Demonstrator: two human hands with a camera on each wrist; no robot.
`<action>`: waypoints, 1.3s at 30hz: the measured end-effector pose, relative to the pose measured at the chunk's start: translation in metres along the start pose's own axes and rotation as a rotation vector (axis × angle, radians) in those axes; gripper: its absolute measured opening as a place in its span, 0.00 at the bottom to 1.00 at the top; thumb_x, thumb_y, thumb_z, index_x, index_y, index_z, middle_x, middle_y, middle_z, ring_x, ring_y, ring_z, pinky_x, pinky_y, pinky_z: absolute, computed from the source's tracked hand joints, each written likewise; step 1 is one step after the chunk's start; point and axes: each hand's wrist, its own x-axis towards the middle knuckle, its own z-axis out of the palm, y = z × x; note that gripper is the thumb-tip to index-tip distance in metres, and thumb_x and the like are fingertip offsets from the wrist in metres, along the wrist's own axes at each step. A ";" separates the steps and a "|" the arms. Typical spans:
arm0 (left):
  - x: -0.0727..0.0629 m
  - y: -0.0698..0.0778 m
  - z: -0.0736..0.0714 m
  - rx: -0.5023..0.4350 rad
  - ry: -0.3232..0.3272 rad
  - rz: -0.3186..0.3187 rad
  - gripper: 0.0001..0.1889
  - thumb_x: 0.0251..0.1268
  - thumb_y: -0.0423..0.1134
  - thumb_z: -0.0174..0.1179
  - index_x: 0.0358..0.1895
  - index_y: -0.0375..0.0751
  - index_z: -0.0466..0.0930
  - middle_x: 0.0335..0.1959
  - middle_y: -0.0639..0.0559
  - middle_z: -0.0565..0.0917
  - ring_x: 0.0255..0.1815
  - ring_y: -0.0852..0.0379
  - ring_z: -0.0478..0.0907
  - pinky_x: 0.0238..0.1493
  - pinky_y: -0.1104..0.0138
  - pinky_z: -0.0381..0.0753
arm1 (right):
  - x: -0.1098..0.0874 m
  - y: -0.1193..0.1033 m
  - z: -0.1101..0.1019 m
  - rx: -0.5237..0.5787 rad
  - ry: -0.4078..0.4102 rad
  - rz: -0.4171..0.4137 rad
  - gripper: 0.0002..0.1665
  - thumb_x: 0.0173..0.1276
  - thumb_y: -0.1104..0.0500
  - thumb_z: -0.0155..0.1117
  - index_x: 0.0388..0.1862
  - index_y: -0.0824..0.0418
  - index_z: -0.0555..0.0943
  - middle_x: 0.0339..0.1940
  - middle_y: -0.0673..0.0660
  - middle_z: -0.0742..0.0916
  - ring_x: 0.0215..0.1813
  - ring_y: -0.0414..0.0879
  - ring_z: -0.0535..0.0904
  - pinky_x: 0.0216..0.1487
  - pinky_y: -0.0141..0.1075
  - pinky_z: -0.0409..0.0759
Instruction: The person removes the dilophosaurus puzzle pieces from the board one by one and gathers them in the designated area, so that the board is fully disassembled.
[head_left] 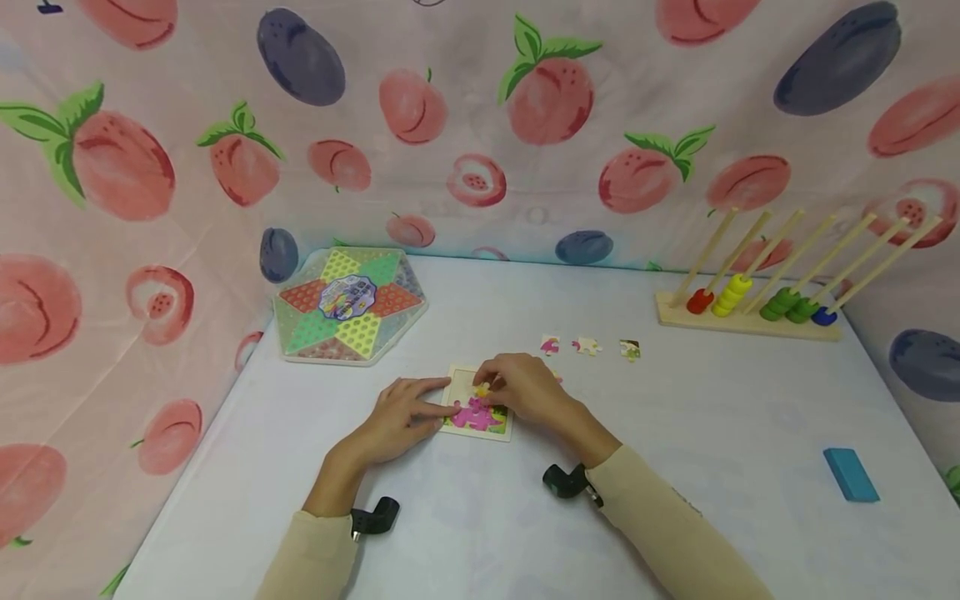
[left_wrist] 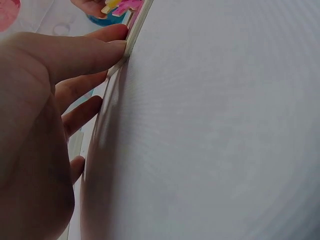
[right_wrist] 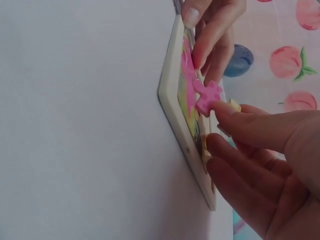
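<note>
A small square jigsaw board (head_left: 489, 436) with a pale rim lies on the white table, its near part filled with pink and green pieces. My left hand (head_left: 397, 421) rests at its left side, fingers spread, fingertips on the rim and the filled part. Thumb and fingers of my right hand (head_left: 522, 387) pinch a pink puzzle piece (right_wrist: 208, 97) with a yellow part, tilted just over the board. In the left wrist view, the thumb of the left hand (left_wrist: 60, 65) lies along the board's edge.
Several loose puzzle pieces (head_left: 587, 346) lie beyond my right hand. A hexagonal Chinese checkers board (head_left: 307, 329) is at the back left. At the back right stands a wooden counting rack (head_left: 750, 323) with upright rods and coloured beads. A blue block (head_left: 851, 475) lies at the right.
</note>
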 end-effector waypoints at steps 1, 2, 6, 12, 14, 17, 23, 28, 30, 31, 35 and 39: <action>0.000 0.000 0.000 0.001 0.001 0.001 0.18 0.69 0.37 0.64 0.59 0.59 0.86 0.78 0.52 0.70 0.76 0.45 0.62 0.76 0.38 0.47 | 0.000 0.001 -0.001 0.021 0.000 0.007 0.14 0.61 0.56 0.78 0.46 0.49 0.89 0.41 0.46 0.90 0.44 0.41 0.83 0.52 0.37 0.83; 0.000 0.000 0.000 -0.001 0.001 0.001 0.18 0.70 0.37 0.64 0.59 0.59 0.86 0.78 0.52 0.70 0.76 0.45 0.62 0.77 0.38 0.47 | 0.000 0.002 -0.001 0.041 -0.002 0.013 0.13 0.62 0.56 0.78 0.46 0.49 0.89 0.41 0.46 0.90 0.44 0.40 0.83 0.50 0.36 0.83; 0.001 0.001 -0.001 -0.004 -0.002 -0.006 0.17 0.70 0.38 0.64 0.59 0.59 0.86 0.78 0.52 0.70 0.76 0.46 0.62 0.77 0.39 0.47 | 0.002 0.006 -0.001 0.133 -0.014 0.042 0.13 0.63 0.57 0.77 0.47 0.51 0.90 0.41 0.48 0.90 0.42 0.40 0.82 0.46 0.32 0.83; 0.001 0.003 -0.002 0.000 -0.004 -0.012 0.18 0.69 0.38 0.64 0.59 0.59 0.86 0.78 0.52 0.70 0.75 0.45 0.62 0.77 0.39 0.48 | 0.002 0.010 0.001 0.203 -0.007 0.030 0.13 0.63 0.59 0.76 0.48 0.53 0.90 0.42 0.50 0.90 0.42 0.42 0.81 0.46 0.32 0.84; 0.001 0.002 -0.002 0.000 -0.003 -0.011 0.17 0.69 0.38 0.64 0.59 0.59 0.86 0.78 0.52 0.70 0.76 0.45 0.62 0.77 0.39 0.47 | 0.002 0.011 0.001 0.229 0.000 0.022 0.13 0.64 0.60 0.75 0.48 0.54 0.90 0.43 0.51 0.90 0.42 0.43 0.81 0.46 0.32 0.84; 0.001 0.002 -0.001 -0.001 -0.003 -0.010 0.17 0.70 0.38 0.64 0.59 0.59 0.86 0.77 0.52 0.70 0.76 0.45 0.61 0.77 0.39 0.47 | 0.001 0.012 0.000 0.273 0.016 0.030 0.13 0.64 0.60 0.75 0.48 0.54 0.90 0.44 0.51 0.90 0.42 0.42 0.82 0.43 0.30 0.85; 0.002 0.001 0.000 -0.003 -0.009 -0.016 0.17 0.70 0.39 0.64 0.59 0.60 0.86 0.78 0.53 0.70 0.76 0.46 0.61 0.78 0.39 0.46 | 0.001 0.014 -0.008 0.351 0.044 0.062 0.14 0.65 0.58 0.75 0.50 0.55 0.89 0.42 0.51 0.91 0.40 0.41 0.84 0.40 0.30 0.86; 0.002 0.000 0.001 0.004 -0.003 -0.013 0.18 0.69 0.38 0.64 0.59 0.60 0.86 0.77 0.53 0.70 0.76 0.46 0.61 0.77 0.39 0.46 | 0.001 0.017 -0.023 0.354 0.064 0.075 0.08 0.66 0.56 0.74 0.44 0.53 0.90 0.43 0.53 0.92 0.37 0.43 0.85 0.37 0.35 0.86; 0.002 0.000 0.001 0.006 -0.001 -0.012 0.18 0.69 0.38 0.64 0.59 0.59 0.86 0.77 0.53 0.70 0.76 0.46 0.61 0.77 0.39 0.47 | -0.001 0.018 -0.030 0.355 0.072 0.090 0.07 0.67 0.56 0.73 0.43 0.54 0.90 0.45 0.54 0.92 0.35 0.46 0.86 0.35 0.37 0.87; 0.002 0.000 0.001 0.007 -0.001 -0.012 0.18 0.69 0.38 0.64 0.59 0.59 0.86 0.77 0.52 0.70 0.76 0.46 0.61 0.77 0.39 0.47 | -0.002 0.018 -0.033 0.357 0.077 0.100 0.07 0.67 0.56 0.72 0.43 0.54 0.90 0.45 0.55 0.91 0.34 0.47 0.86 0.35 0.38 0.87; 0.002 0.000 0.002 0.011 0.003 -0.011 0.17 0.69 0.38 0.64 0.58 0.58 0.86 0.77 0.52 0.70 0.75 0.46 0.62 0.76 0.40 0.49 | -0.010 0.024 -0.047 0.381 0.106 0.137 0.10 0.67 0.54 0.73 0.44 0.55 0.88 0.41 0.59 0.91 0.32 0.55 0.87 0.30 0.41 0.85; 0.001 0.000 0.002 0.013 0.007 -0.010 0.17 0.69 0.38 0.64 0.58 0.58 0.87 0.77 0.52 0.71 0.75 0.45 0.62 0.76 0.40 0.49 | -0.018 0.033 -0.060 0.394 0.131 0.151 0.13 0.66 0.56 0.74 0.47 0.57 0.84 0.38 0.63 0.91 0.32 0.58 0.88 0.31 0.46 0.86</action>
